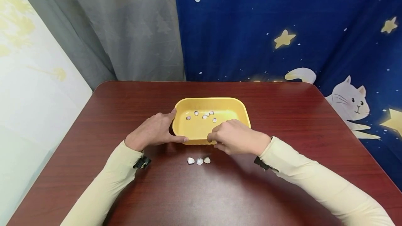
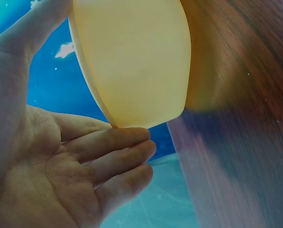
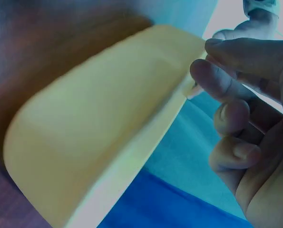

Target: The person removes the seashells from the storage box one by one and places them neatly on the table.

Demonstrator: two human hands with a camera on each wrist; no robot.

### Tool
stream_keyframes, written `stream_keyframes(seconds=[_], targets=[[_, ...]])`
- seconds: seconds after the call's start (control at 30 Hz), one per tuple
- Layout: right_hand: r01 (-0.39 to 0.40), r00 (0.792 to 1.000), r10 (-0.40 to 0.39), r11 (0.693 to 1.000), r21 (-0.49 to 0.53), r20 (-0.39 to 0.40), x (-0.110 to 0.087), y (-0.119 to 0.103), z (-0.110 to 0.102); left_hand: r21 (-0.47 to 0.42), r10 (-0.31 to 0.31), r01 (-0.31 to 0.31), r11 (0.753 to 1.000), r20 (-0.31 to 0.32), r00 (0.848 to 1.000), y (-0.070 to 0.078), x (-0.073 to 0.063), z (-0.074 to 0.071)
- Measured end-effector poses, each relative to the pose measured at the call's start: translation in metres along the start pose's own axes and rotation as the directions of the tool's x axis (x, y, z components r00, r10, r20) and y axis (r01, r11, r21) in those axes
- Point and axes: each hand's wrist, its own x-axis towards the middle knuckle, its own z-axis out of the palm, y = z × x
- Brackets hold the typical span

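A yellow plastic tub (image 1: 216, 138) stands on the table with several small pale seashells (image 1: 205, 116) on its floor. Three more seashells (image 1: 199, 161) lie in a row in front of it. My left hand (image 1: 155, 130) spans the tub's near left corner, thumb along the front rim; in the left wrist view its fingers (image 2: 120, 159) are nearly straight against the wall. My right hand (image 1: 233, 137) is at the front rim, fingers bent. In the right wrist view the thumb (image 3: 246, 54) and index fingertip come close together; whether anything small is between them cannot be told.
The tub sits on a dark red-brown wooden table (image 1: 292, 114) with rounded far corners. Behind hang a grey curtain (image 1: 132, 34) and a blue curtain (image 1: 238, 27) with stars and a white cat. A pale patterned wall (image 1: 34, 90) stands on the left.
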Motion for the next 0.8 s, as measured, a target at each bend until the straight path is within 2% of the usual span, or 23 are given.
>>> stream_keyframes(seconds=[0.23,0.6,0.8], targets=[[-0.005,1.0,0.004,1.0,0.022,0.019,0.013,0.013,-0.012,0.004,-0.015,0.015,1.0,0.018,1.0,0.001,0.0,0.0],[-0.015,0.997,0.014,1.0,0.021,0.077,0.034,0.03,-0.022,0.005,0.003,-0.003,1.0,0.007,1.0,0.001,-0.001,-0.001],[-0.101,0.986,0.101,0.995,-0.007,0.136,0.047,0.052,-0.021,-0.007,0.012,-0.012,1.0,0.003,1.0,0.0,-0.002,-0.001]])
